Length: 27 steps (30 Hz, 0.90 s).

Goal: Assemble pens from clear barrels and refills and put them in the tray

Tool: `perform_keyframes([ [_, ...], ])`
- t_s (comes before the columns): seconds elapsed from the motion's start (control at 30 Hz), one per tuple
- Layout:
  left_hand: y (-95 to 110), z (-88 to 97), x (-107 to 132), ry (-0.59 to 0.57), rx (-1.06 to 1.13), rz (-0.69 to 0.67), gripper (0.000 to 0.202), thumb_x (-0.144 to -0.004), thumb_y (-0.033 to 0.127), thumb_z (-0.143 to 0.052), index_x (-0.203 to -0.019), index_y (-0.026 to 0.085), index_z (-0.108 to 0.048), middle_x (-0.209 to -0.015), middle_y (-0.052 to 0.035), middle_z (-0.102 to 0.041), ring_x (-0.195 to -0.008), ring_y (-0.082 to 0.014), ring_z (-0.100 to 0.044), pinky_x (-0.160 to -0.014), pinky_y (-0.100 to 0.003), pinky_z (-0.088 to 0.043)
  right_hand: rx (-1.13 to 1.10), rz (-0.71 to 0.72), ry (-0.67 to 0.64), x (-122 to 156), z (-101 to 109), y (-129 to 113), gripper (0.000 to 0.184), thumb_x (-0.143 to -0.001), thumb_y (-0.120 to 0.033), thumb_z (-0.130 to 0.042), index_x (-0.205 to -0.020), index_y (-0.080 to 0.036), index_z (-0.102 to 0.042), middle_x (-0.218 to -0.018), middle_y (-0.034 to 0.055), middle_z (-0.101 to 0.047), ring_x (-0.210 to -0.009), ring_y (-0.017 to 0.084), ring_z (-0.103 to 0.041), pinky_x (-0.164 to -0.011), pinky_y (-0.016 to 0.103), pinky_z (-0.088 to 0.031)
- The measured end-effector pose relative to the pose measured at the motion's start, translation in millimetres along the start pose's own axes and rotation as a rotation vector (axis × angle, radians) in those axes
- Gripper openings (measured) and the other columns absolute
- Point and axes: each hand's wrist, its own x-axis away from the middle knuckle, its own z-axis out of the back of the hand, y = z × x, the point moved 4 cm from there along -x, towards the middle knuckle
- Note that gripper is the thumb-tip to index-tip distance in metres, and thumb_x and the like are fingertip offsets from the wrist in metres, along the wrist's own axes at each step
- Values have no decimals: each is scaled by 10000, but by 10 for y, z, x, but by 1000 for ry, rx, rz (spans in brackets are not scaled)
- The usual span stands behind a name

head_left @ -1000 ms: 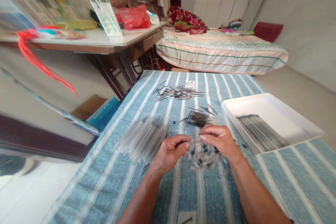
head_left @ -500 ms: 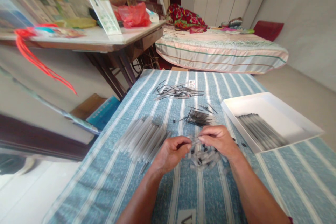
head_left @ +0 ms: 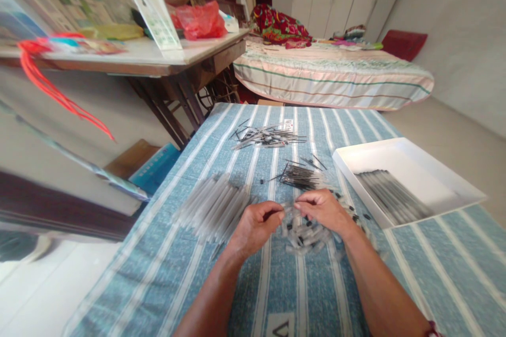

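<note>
My left hand (head_left: 259, 225) is closed in a pinch over the middle of the table, thumb against the forefinger. Close by on the right, my right hand (head_left: 324, 212) pinches too, its fingertips almost meeting the left ones. Between them is a small translucent pen part (head_left: 290, 209), blurred, held from both sides. Under and beside the right hand lies a heap of short translucent pen caps (head_left: 308, 237) with black bits among them. A stack of frosted pen barrels (head_left: 219, 205) lies left of my left hand. Thin dark pen refills (head_left: 299, 176) are bunched just beyond the hands.
A white open box (head_left: 429, 179) at the right holds a row of dark-cored pens (head_left: 389, 192). Mixed refills and clear parts (head_left: 269, 137) lie farther back on the striped tablecloth (head_left: 166, 268). A cluttered side table (head_left: 158, 66) stands left, a bed (head_left: 332, 73) behind.
Both hands have shifted slightly left, still pinching the translucent part. The heaps and the box stay as they were.
</note>
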Motion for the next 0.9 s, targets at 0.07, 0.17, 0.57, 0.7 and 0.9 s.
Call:
perform_keyframes([
  [0.07,-2,2,0,5,7,6,164,-735,261,-561,-758,141,-671,-570,23,-570,-500,-97,-491,-487,-197,-379,92,21,1,5,3,-19,236,-783,-311,-534,-638,-154,-631,-491,-41,-507,-466,88,-439,-446,188,-304],
  [0.17,6,4,3,12,-1,13,161,-730,258,-569,-761,135,-668,-565,25,-561,-501,-97,-491,-486,-198,-377,262,-6,-21,41,49,-33,186,-744,-218,-532,-595,-169,-631,-477,-50,-500,-472,92,-445,-460,192,-291],
  [0.57,-22,-19,1,-21,-19,8,176,-742,269,-556,-766,131,-662,-581,14,-567,-511,-101,-497,-490,-201,-381,753,-138,-188,91,36,-9,227,-649,-111,-526,-725,-223,-708,-698,35,-694,-708,184,-619,-574,240,-327],
  [0.7,-16,-28,3,-23,-14,2,156,-736,255,-558,-746,139,-662,-568,20,-563,-503,-98,-496,-485,-197,-382,458,-51,-108,83,42,-46,150,-683,-136,-518,-663,-182,-659,-569,-11,-613,-562,128,-548,-515,214,-322],
  [0.9,7,-27,15,-34,8,-14,161,-736,267,-568,-736,141,-669,-571,18,-577,-504,-96,-495,-480,-193,-381,-393,-18,35,93,46,-68,121,-739,-255,-587,-810,-159,-565,-574,-15,-621,-421,81,-488,-412,181,-346],
])
